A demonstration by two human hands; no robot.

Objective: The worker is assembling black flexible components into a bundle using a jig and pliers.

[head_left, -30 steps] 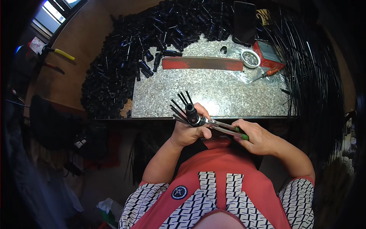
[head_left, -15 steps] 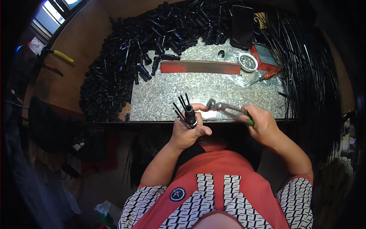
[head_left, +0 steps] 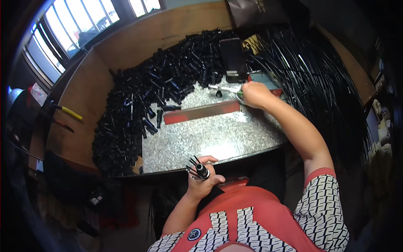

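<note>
My left hand (head_left: pixel 200 187) is at the table's front edge, its fingers closed round a black tubular part (head_left: pixel 202 170). Several thin black strips (head_left: pixel 192 168) stick up beside the tube in the same grip. My right arm reaches across to the far right of the tabletop. There my right hand (head_left: pixel 255 95) is closed on pliers (head_left: pixel 226 89), their jaws pointing left and a bit of green handle showing. It covers most of a small white bowl (head_left: pixel 240 99). A short black piece (head_left: pixel 219 94) lies just under the plier jaws.
A red-and-grey bar (head_left: pixel 201 112) lies across the speckled tabletop (head_left: pixel 189 138). Black tubular parts (head_left: pixel 168 80) are heaped at the left and back. A phone (head_left: pixel 233 56), a red box (head_left: pixel 276 92) and long black strips (head_left: pixel 306 63) are on the right. Yellow-handled pliers (head_left: pixel 71 112) hang on the wooden side.
My right hand has moved from near the left hand to the bowl with the pliers. The left hand keeps its tubular part. The whole view has shifted, showing more window.
</note>
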